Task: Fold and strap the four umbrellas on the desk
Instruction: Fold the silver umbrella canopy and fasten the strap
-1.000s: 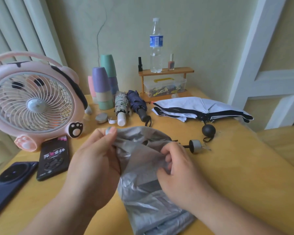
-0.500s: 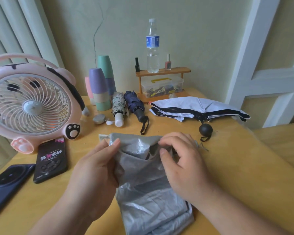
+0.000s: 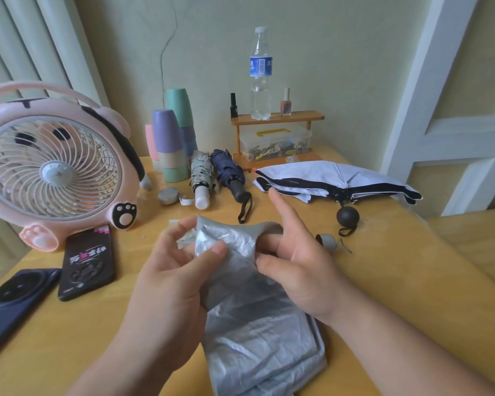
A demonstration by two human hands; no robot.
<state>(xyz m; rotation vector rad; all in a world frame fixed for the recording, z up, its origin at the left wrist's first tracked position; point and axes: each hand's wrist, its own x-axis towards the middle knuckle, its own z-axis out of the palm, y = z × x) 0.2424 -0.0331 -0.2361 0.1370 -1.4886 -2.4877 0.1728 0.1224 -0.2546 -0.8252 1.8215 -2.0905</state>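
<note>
Two hands work a crumpled silver umbrella (image 3: 255, 332) lying at the middle of the desk's (image 3: 397, 281) near edge. The left hand (image 3: 172, 284) pinches a fold of its fabric between thumb and fingers. The right hand (image 3: 297, 270) grips the fabric just beside it with thumb and lower fingers, its index finger raised. Toward the far right corner lies a white umbrella (image 3: 326, 178) with black trim, loose and unstrapped. Near the middle of the far edge, a patterned umbrella (image 3: 201, 175) and a navy umbrella (image 3: 229, 172) lie rolled, side by side. A pink fan (image 3: 52, 167) stands at the left edge.
</note>
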